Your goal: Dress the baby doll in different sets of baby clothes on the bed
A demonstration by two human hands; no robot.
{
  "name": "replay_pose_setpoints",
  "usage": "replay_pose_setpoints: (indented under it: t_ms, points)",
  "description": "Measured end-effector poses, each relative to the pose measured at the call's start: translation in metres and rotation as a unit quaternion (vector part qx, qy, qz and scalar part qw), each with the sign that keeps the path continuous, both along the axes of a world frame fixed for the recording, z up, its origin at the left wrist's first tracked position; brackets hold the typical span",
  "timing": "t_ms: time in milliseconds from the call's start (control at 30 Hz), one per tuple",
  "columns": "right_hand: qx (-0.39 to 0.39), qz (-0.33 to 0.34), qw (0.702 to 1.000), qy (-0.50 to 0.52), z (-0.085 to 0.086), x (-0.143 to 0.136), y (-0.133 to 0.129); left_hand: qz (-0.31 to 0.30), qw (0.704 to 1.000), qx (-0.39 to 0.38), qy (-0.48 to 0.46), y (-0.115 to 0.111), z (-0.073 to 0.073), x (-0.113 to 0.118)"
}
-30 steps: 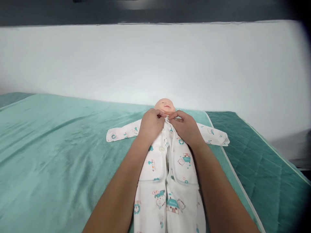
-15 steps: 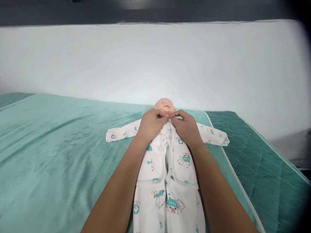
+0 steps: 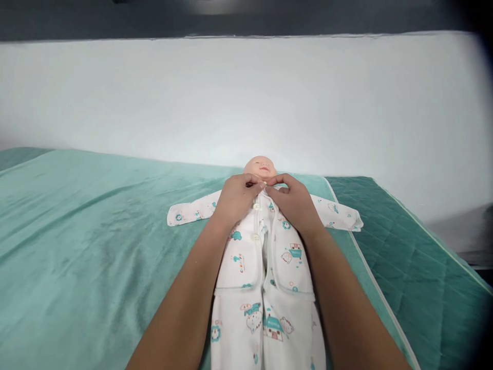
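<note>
A baby doll [image 3: 261, 166] lies on its back, its head toward the wall. It wears a white printed jacket [image 3: 242, 257] with long sleeves spread to both sides, and matching white printed trousers [image 3: 241, 334]. At the doll's neck, my left hand [image 3: 239, 198] pinches the jacket's collar edge between thumb and forefinger. Close beside it, my right hand [image 3: 292, 199] pinches the other front edge at the collar, fingertips almost touching the left ones. Two pale buttons [image 3: 256, 237] show down the jacket front, which hangs apart lower down. My fingers hide what is at the collar itself.
A light green sheet [image 3: 96, 246] covers the bed under the doll. To the right lies a darker green quilted mattress cover [image 3: 416, 257]. Behind the doll's head rises a white wall [image 3: 246, 97], with a dark band along its top.
Both hands stay at the collar with small finger shifts. The right thumb has moved slightly left toward the left fingertips, and the jacket front has shifted a little.
</note>
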State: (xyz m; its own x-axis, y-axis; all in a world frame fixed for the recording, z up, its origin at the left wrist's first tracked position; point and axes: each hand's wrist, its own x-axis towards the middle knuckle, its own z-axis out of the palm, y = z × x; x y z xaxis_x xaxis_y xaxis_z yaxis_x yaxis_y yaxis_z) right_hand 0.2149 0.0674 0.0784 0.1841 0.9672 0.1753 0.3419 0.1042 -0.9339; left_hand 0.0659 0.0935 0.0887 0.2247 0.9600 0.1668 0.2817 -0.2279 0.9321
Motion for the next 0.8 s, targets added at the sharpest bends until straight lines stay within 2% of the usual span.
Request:
replay_pose_setpoints:
  t_ms: [133, 333, 433, 533, 700, 800]
  points:
    - [-0.013, 0.019, 1.0, -0.014, 0.002, 0.002, -0.002, -0.001, 1.0, 0.012, 0.011, 0.0, 0.002, -0.001]
    - [-0.036, 0.024, 0.999, -0.026, 0.003, 0.003, -0.003, -0.009, 0.998, -0.034, -0.051, -0.002, 0.001, -0.001]
    - [-0.019, 0.03, 0.999, -0.023, 0.001, 0.004, -0.002, -0.018, 0.998, -0.024, -0.058, -0.001, 0.0, -0.003]
    - [0.014, 0.036, 0.999, -0.02, -0.001, 0.006, -0.001, -0.032, 0.999, 0.002, -0.023, 0.001, 0.0, -0.005]
    - [0.045, 0.022, 0.999, -0.019, -0.005, 0.008, 0.002, -0.01, 0.996, 0.04, 0.085, -0.002, 0.01, -0.008]
    - [0.077, 0.011, 0.996, -0.037, -0.006, 0.008, 0.002, -0.007, 0.991, 0.058, 0.117, -0.005, 0.013, -0.008]
